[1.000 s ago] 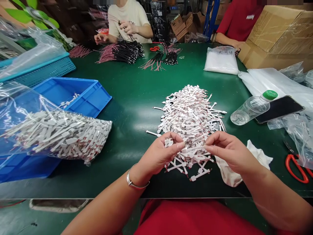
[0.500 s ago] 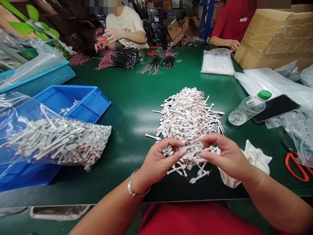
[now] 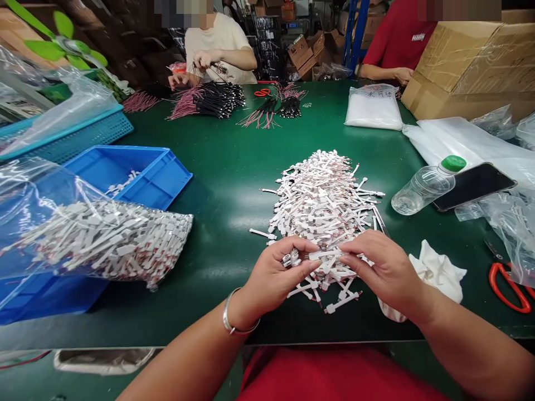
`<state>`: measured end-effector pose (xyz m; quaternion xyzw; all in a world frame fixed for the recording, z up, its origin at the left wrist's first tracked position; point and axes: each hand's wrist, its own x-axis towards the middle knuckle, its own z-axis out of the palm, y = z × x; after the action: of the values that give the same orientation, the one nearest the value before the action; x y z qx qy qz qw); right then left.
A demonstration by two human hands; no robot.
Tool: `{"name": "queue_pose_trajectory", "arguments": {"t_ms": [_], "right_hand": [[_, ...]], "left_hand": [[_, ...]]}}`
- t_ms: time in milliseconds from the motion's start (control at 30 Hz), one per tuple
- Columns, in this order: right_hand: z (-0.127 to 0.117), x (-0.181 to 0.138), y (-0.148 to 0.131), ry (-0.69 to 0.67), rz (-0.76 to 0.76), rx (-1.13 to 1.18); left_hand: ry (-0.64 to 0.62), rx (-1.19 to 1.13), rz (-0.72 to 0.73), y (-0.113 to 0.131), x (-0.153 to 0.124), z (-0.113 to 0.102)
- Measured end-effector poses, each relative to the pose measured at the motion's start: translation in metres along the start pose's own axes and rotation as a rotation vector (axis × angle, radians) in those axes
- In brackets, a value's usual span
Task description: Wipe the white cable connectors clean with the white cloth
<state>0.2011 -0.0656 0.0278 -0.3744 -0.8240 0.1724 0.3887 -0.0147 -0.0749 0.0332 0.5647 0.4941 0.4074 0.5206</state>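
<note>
Over the near edge of a heap of short white cables (image 3: 317,195), both my hands hold one white cable (image 3: 326,254) stretched level between them. My left hand (image 3: 270,278) pinches its left end with thumb and forefinger. Several more cables with metal plug ends (image 3: 291,258) are tucked in the curled fingers of that hand. At the other end, thumb and fingertips of my right hand (image 3: 387,273) close on the cable. Loose cables (image 3: 343,302) lie below the hands. My palms and the lower part of the held bunch are hidden.
To the left, a clear bag of white cables (image 3: 121,239) rests by blue bins (image 3: 167,178). On the right are a bottle (image 3: 422,189), phone (image 3: 474,186), white cloth (image 3: 438,273) and red-handled scissors (image 3: 507,287). Across the table, two people work near black-and-pink wires (image 3: 209,101) and a carton (image 3: 463,67).
My right thumb and fingertips have moved left and closed together on the cable's right end. The left hand keeps its grip. The view has shifted slightly.
</note>
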Motion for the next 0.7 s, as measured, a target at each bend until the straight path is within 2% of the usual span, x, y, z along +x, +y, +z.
{"name": "queue_pose_trajectory", "arguments": {"t_ms": [100,233,333,400,467,567,700], "right_hand": [[0.0,0.0,-0.002,-0.067,0.002,-0.039],[0.001,0.001,-0.008,-0.216,0.134,0.131],[0.002,0.002,-0.012,-0.305,0.276,0.258],[0.005,0.003,-0.015,-0.344,0.308,0.293],[0.008,0.002,-0.016,-0.362,0.285,0.305],[0.011,0.0,-0.014,-0.334,0.172,0.271],[0.011,-0.004,-0.006,-0.263,0.05,0.056]], "left_hand": [[-0.052,-0.136,-0.103,-0.001,0.001,0.0],[-0.118,-0.454,-0.327,-0.003,0.003,0.005],[-0.079,-0.529,-0.359,-0.001,0.004,0.009],[-0.045,-0.551,-0.354,-0.001,0.005,0.011],[-0.025,-0.571,-0.355,-0.002,0.006,0.012],[-0.034,-0.624,-0.366,-0.005,0.01,0.009],[-0.023,-0.784,-0.31,-0.007,0.016,-0.002]]}}
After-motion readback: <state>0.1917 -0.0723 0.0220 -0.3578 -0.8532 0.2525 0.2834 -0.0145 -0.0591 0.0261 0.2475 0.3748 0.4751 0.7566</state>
